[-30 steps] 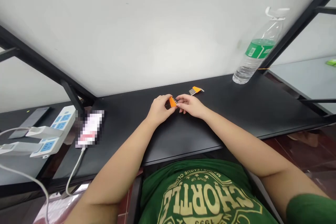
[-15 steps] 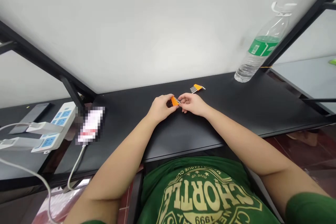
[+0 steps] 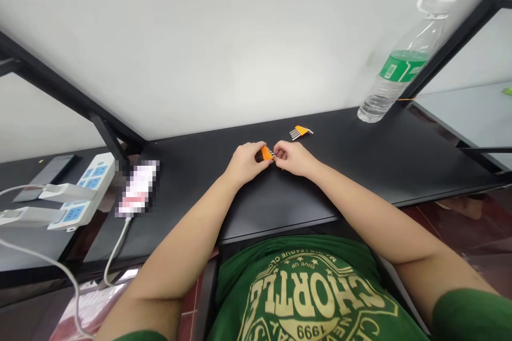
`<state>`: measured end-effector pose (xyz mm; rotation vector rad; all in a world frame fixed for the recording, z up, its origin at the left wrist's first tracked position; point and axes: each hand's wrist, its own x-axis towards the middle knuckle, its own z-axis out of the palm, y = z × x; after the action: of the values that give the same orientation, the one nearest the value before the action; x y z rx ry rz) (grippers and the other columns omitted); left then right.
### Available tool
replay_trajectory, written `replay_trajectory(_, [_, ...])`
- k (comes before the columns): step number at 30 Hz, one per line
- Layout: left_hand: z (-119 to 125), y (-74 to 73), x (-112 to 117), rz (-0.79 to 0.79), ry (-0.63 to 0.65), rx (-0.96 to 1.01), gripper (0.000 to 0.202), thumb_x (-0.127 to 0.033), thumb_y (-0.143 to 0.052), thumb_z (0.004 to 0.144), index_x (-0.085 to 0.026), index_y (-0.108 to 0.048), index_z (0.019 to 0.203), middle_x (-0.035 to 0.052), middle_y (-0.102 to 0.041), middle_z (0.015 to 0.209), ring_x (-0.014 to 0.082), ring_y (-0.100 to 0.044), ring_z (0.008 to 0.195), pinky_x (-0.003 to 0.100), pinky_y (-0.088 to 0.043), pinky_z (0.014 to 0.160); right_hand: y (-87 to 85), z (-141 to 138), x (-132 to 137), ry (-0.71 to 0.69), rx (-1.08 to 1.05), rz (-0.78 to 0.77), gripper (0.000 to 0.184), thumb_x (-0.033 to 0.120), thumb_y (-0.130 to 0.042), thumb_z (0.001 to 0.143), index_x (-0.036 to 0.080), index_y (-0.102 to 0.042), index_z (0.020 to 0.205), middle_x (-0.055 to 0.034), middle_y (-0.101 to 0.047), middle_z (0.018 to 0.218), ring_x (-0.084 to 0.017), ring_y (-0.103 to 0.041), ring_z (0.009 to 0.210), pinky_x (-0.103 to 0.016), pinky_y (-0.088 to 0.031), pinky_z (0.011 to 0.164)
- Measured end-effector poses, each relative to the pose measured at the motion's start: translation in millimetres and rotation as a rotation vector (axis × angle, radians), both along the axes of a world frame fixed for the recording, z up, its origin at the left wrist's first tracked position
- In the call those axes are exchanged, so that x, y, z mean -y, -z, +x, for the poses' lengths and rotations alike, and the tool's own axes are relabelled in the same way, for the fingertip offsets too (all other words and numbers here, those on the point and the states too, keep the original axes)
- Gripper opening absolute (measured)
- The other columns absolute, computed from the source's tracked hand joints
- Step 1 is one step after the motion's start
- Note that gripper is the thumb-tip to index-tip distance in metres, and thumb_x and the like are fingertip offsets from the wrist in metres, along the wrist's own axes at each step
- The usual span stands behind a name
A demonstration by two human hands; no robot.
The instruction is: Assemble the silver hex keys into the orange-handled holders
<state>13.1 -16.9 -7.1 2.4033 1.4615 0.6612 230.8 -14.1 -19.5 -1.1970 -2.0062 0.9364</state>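
Note:
My left hand (image 3: 248,162) is closed round an orange holder (image 3: 267,153), pinched between thumb and fingers above the black tabletop. Short bent silver ends of several hex keys stick out of its right side. My right hand (image 3: 294,157) is closed at those ends, with thumb and fingertips pinching a hex key; the fingers partly hide it. Just beyond the right hand, a second orange holder (image 3: 301,131) with several silver hex keys lies on the table, one bent end pointing right.
A clear bottle (image 3: 394,72) with a green label stands at the back right. To the left lie a blurred-out phone (image 3: 138,189) on a white cable and a power strip (image 3: 86,192) with plugs. Black frame bars (image 3: 68,90) rise at both sides against the wall.
My right fingers have curled in more and shifted slightly right along the hex key ends. The left hand and its orange holder have stayed nearly in place.

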Motion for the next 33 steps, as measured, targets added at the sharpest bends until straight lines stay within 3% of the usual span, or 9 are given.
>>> replay_trajectory(5, [6,-8.1,7,-0.017,-0.017,0.023,0.018,-0.039,-0.072,0.085,-0.025,-0.07,0.095,0.001,-0.072,0.086,0.0215,-0.065,0.079,0.034,-0.049,0.075,4.4,-4,1,0.017,0.256,0.316,0.017,0.012,-0.062,0.091,0.019,-0.068,0.105,-0.0066,-0.074,0.097,-0.021,-0.067,0.087,-0.032,-0.048,0.079])
replay_trajectory(10, [8,-11.7,10,-0.056,-0.039,0.063,0.018,-0.041,-0.071,0.084,-0.024,-0.068,0.089,0.0,-0.072,0.082,0.02,-0.065,0.076,0.033,-0.048,0.072,5.9,-5,3,0.021,0.403,0.41,0.02,0.017,-0.055,0.102,0.016,-0.075,0.106,-0.011,-0.074,0.102,-0.023,-0.068,0.091,-0.032,-0.048,0.085])
replay_trajectory(24, [-4,-11.2,4,-0.127,-0.012,0.0,0.017,-0.041,-0.073,0.082,-0.026,-0.067,0.086,-0.0021,-0.071,0.079,0.0194,-0.064,0.071,0.033,-0.047,0.068,-3.7,9,-6,0.08,0.409,0.326,0.023,0.019,-0.059,0.098,0.02,-0.081,0.093,-0.0084,-0.08,0.094,-0.023,-0.069,0.089,-0.034,-0.049,0.083])
replay_trajectory(33, [-26,-9.5,-8,-0.12,-0.056,-0.085,0.013,-0.038,-0.074,0.08,-0.028,-0.067,0.084,-0.0002,-0.075,0.086,0.0222,-0.07,0.078,0.035,-0.049,0.072,-10.3,34,-19,0.232,0.456,0.099,0.024,0.023,-0.065,0.093,0.023,-0.074,0.071,-0.0042,-0.07,0.071,-0.022,-0.065,0.075,-0.034,-0.046,0.068])
